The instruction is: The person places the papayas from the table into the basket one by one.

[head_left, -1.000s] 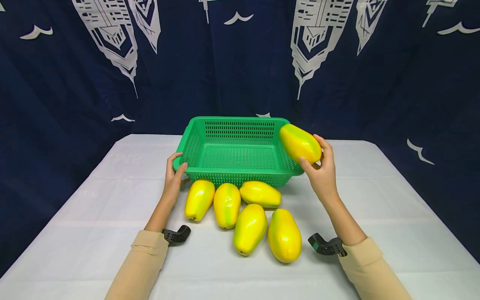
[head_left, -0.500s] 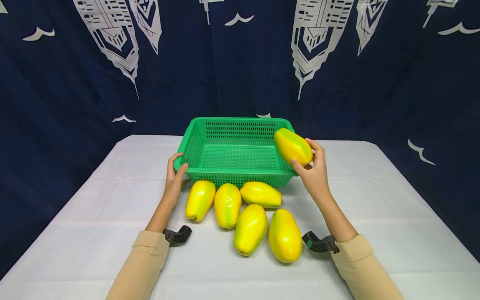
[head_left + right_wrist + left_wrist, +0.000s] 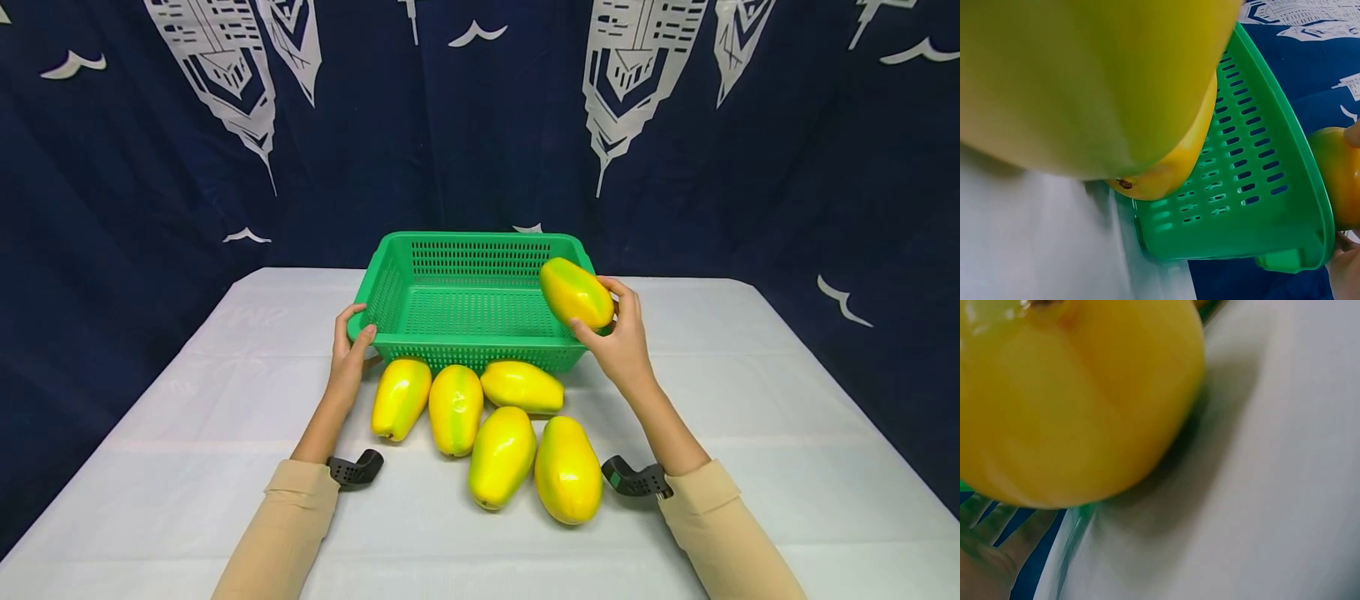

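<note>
At the green basket (image 3: 480,342), both hands (image 3: 348,354) (image 3: 622,346) show (head view only).

Studio-like spot, white-covered table (image 3: 750,400), curtain backdrop (image 3: 450,150) (navy)

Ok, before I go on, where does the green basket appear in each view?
Head: the green basket is at the centre, just beyond the papayas on the tablecloth.
Left wrist: mostly hidden; only thin green slivers show around the large papaya.
Right wrist: right of centre, slotted wall showing, partly covered by papayas.
Shared landmark: the white tablecloth, in all three views.
</note>
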Available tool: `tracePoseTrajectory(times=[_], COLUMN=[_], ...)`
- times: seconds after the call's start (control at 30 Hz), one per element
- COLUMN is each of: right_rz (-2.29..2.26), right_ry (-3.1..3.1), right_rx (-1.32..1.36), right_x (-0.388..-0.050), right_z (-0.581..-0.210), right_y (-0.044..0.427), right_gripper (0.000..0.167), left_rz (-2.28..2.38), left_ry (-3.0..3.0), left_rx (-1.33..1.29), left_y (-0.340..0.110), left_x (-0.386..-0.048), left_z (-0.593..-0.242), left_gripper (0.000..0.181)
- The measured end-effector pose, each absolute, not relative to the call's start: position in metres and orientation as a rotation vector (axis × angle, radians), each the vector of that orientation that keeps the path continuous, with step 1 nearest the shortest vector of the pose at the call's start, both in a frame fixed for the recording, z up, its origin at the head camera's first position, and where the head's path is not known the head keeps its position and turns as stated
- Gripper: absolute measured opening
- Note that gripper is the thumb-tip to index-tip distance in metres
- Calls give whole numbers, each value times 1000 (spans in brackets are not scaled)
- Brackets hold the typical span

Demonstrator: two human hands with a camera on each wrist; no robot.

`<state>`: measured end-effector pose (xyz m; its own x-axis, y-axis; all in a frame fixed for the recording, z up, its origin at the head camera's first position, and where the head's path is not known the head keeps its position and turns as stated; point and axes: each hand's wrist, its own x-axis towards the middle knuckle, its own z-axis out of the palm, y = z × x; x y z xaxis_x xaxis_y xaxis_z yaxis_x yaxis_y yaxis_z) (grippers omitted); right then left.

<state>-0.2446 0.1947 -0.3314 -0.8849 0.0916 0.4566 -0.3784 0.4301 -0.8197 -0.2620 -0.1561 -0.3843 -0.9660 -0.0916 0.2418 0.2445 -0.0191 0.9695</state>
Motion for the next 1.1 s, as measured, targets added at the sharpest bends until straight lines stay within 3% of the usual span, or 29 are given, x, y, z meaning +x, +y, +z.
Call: tracePoseTrajectory(times=[0.53, 1.1], right_rz=[1224, 1127], right_ry=[-2314, -2402], right_rx=[348, 288], right_x=[-248, -249], right_z=[-337, -338], right_y=[195, 189], right_gripper=[64, 63], left_rz=[-2068, -2082], left_ry=[-2024, -2011], left_rx=[-169, -165], left_y=[-157, -156], left_x=[-262, -262], left_z=[-384, -385], left_gripper=[46, 46])
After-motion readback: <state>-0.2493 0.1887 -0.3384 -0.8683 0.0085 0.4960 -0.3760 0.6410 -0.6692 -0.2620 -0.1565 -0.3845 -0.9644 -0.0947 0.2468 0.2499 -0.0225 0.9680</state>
